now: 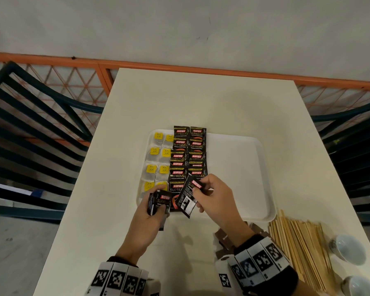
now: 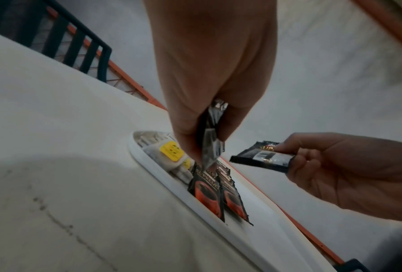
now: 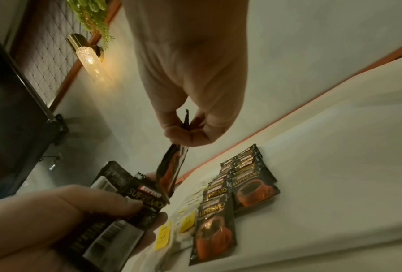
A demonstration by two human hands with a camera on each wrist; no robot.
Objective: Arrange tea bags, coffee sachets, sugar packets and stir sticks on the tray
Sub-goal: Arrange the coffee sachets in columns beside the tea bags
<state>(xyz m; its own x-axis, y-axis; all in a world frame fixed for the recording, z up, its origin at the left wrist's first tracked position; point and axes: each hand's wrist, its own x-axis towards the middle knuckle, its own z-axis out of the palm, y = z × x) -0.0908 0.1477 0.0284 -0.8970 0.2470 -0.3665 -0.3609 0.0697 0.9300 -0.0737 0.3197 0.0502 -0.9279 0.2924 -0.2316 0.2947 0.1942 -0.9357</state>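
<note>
A white tray (image 1: 244, 167) lies mid-table. On its left side sit two columns of tea bags (image 1: 156, 165) with yellow tags, and beside them two columns of black coffee sachets (image 1: 188, 154). My left hand (image 1: 150, 218) grips a small stack of coffee sachets (image 1: 159, 202) at the tray's near left corner. My right hand (image 1: 212, 195) pinches a single coffee sachet (image 1: 188, 197) by its top edge, hanging tilted just above the near end of the sachet columns. In the right wrist view that sachet (image 3: 169, 173) dangles from my fingers (image 3: 188, 134).
A heap of wooden stir sticks (image 1: 301, 248) lies near the tray's near right corner, with brown sugar packets (image 1: 224, 240) partly under my right wrist. Two white cups (image 1: 346, 248) stand at the table's right edge. Dark chairs (image 1: 30, 124) flank the table.
</note>
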